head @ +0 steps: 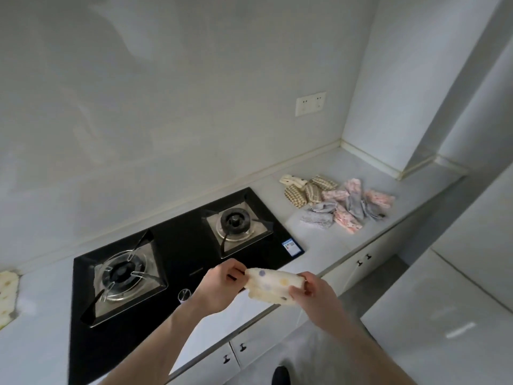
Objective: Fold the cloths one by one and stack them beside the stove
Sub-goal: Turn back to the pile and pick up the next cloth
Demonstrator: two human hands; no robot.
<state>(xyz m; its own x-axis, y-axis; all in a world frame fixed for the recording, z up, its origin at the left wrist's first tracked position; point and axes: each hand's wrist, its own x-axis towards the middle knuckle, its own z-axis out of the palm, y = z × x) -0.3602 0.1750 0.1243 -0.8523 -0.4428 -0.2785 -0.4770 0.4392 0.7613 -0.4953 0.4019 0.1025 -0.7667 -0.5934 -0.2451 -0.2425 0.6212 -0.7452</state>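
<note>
- Fingers first: our left hand (222, 282) has its fingertips pinched on the left end of the small cream cloth with purple and yellow dots (270, 286), thumb on top.
- Across from it, our right hand (312, 291) is curled round the cloth's right end, fingers wrapped under and thumb over; both hands are holding, neither slack.
- The dotted cloth hangs between them in the air, above the front edge of the pale grey worktop (327, 245), just in front of the black glass two-burner gas stove (180, 259). It looks bunched and partly doubled, not yet a tidy fold.
- Our read: we are mid-fold on this one. To do it well, we draw the two ends apart until the fabric is taut, match the corners, then bring one edge over the other and crease it on the counter, not in the air.
- Soft towelling will sag, so we keep the pinches near the corners.
- Out to the right of the stove, the loose heap of checked, pink and grey cloths (337, 202) lies on the worktop, well apart from our hands.
- Far left, at the frame's edge, another pale cloth with yellow spots (8, 295) lies flat beside the stove; whether that is the stack, we cannot tell for sure.
</note>
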